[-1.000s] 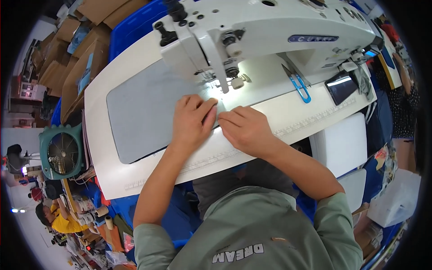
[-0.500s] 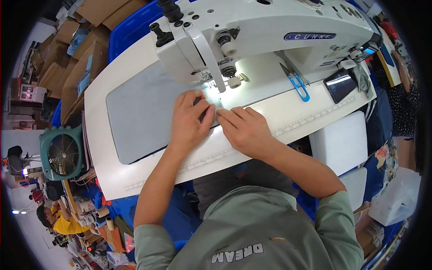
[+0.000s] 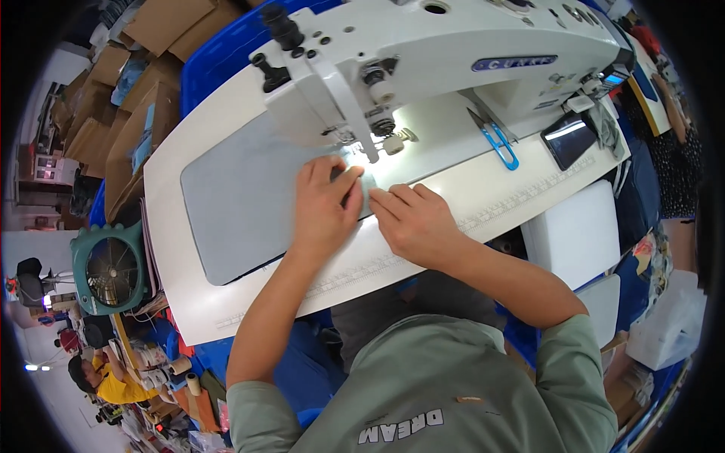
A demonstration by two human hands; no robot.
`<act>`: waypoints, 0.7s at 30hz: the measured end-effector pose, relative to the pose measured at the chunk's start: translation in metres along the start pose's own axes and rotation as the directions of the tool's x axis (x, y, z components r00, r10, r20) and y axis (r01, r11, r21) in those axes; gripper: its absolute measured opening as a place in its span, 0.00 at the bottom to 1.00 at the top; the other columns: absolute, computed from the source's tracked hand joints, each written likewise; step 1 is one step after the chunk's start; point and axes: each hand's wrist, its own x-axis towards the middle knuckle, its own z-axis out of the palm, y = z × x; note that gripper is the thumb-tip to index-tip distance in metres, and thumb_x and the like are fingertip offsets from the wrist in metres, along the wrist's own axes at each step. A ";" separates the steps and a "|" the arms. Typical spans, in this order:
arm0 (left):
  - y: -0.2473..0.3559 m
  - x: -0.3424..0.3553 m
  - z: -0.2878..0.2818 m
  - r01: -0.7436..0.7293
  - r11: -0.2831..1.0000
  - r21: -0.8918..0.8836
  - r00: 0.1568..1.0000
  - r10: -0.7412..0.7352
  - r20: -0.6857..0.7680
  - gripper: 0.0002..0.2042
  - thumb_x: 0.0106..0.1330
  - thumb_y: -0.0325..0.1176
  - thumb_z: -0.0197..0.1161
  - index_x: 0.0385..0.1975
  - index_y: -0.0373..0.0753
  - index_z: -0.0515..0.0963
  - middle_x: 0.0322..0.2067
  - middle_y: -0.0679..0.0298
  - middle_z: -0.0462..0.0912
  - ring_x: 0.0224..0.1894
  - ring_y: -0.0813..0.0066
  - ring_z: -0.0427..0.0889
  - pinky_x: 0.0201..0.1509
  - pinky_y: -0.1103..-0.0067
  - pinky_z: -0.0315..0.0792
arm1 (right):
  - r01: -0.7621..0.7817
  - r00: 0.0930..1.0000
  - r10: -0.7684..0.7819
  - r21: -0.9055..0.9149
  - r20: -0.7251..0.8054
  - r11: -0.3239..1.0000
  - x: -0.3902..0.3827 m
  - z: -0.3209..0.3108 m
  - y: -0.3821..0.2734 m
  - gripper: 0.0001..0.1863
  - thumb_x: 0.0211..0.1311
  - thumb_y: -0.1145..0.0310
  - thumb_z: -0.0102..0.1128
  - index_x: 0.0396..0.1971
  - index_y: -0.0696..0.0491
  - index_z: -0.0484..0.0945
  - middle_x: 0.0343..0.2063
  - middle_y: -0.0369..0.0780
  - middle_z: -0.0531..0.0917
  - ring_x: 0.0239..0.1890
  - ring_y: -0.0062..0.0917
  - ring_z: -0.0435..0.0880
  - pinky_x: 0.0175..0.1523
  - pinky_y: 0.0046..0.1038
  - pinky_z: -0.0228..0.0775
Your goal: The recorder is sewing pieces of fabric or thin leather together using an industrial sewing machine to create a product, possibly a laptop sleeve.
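Note:
My left hand [image 3: 326, 208] rests just in front of the needle area of a white sewing machine [image 3: 423, 68], with bent fingers and the thumb drawn in close. Beside it, the fingertips of my right hand [image 3: 417, 225] are pinched together at the edge of a small pale grey-green piece of material [image 3: 368, 183]. This piece spans the narrow gap between both hands, under the machine's lamp. What the left fingers grip is partly hidden by the hand. A flat grey panel [image 3: 238, 196] with rounded corners lies left of my left hand.
Blue-handled scissors [image 3: 500, 145] and a black phone [image 3: 568, 141] lie right on the white table [image 3: 177, 249]. A ruler strip [image 3: 483, 214] follows its front edge. Left are cardboard boxes [image 3: 162, 90], a green fan [image 3: 112, 268] and a person in yellow [image 3: 121, 381].
The whole view has shifted slightly. Both hands stay close together by the needle area, with the finger gap a little wider and the pale piece showing more between them.

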 end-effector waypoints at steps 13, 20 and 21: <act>-0.016 0.006 -0.018 -0.059 0.993 -0.101 0.958 0.084 0.272 0.22 0.63 0.26 0.70 0.59 0.43 0.84 0.61 0.52 0.77 0.65 0.48 0.74 0.71 0.58 0.68 | -0.035 0.999 0.035 0.016 0.005 0.999 0.023 0.006 0.013 0.12 0.52 0.71 0.66 0.37 0.60 0.86 0.43 0.38 0.86 0.41 0.29 0.82 0.42 0.32 0.73; -0.016 0.012 -0.089 -0.180 0.971 0.155 0.681 0.009 0.733 0.41 0.61 0.20 0.62 0.78 0.55 0.65 0.81 0.64 0.59 0.84 0.57 0.52 0.88 0.56 0.47 | -0.042 0.999 0.043 0.037 -0.030 0.998 0.023 0.009 0.017 0.15 0.53 0.70 0.67 0.41 0.60 0.86 0.47 0.38 0.87 0.43 0.30 0.82 0.43 0.32 0.74; -0.019 0.012 -0.086 -0.174 0.971 0.162 0.680 0.000 0.733 0.41 0.61 0.20 0.62 0.78 0.55 0.65 0.81 0.64 0.59 0.84 0.57 0.52 0.88 0.56 0.47 | -0.049 0.998 0.050 0.040 -0.028 0.998 0.022 0.010 0.018 0.16 0.53 0.70 0.67 0.42 0.59 0.86 0.47 0.38 0.87 0.43 0.30 0.83 0.43 0.32 0.74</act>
